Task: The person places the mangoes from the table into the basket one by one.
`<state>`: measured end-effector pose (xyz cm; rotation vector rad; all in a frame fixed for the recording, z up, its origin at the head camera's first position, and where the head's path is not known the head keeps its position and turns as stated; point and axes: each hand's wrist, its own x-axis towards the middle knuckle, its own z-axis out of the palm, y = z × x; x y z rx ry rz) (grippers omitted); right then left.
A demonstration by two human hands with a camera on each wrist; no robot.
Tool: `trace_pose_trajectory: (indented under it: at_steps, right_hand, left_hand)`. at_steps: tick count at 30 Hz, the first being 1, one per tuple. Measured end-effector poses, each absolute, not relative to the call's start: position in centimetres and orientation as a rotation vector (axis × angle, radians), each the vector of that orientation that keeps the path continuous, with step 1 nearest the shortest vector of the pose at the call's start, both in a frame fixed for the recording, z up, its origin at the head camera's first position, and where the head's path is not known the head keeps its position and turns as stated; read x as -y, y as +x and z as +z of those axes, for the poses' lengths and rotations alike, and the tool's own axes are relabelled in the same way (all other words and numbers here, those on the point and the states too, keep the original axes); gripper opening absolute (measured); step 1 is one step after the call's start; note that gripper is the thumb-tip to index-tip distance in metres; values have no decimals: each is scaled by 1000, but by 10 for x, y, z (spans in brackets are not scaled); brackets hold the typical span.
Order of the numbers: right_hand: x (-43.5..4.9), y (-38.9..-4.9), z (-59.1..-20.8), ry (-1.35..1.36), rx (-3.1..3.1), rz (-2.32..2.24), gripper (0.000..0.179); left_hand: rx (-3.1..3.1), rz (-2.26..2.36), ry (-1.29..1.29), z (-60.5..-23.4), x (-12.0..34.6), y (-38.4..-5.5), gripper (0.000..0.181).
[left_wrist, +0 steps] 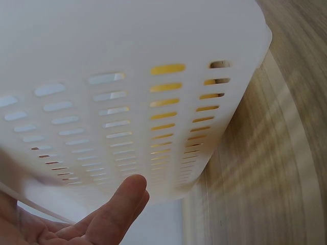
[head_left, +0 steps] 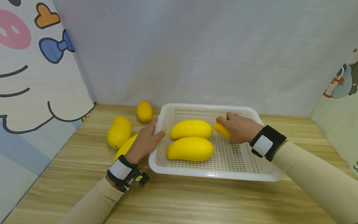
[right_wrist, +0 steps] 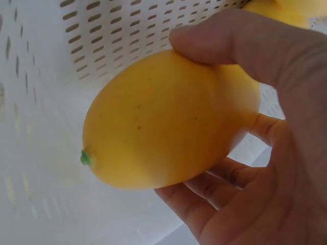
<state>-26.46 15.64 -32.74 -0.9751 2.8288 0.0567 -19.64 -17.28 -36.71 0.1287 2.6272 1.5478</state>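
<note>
My right hand (head_left: 242, 127) holds a small orange-yellow mango (head_left: 222, 130) inside the right half of a white slotted plastic basket (head_left: 195, 173). In the right wrist view the thumb lies over the mango (right_wrist: 158, 122) and the fingers curl beneath it; its green stem nub points left. My left hand (head_left: 145, 140) grips the basket's left rim, thumb over the edge and fingers along the outer slotted wall (left_wrist: 138, 30). Two long yellow mangoes, a rear one (head_left: 191, 129) and a front one (head_left: 190, 149), lie side by side in the basket's left half.
On the wooden table, left of the basket, lie a round mango (head_left: 144, 111) at the back, a larger yellow mango (head_left: 119, 132), and another mango (head_left: 126, 147) partly hidden by my left hand. A pale cloth wall (head_left: 195, 62) stands close behind the basket.
</note>
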Motion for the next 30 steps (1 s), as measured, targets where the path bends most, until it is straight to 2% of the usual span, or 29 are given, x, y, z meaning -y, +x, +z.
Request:
trace_pose_trajectory:
  at_steps: [30]
  right_hand:
    - [-153,-272,-347,-880,-2776,88,74]
  left_hand:
    - [-2624,1562,136,-367,173,-196,61]
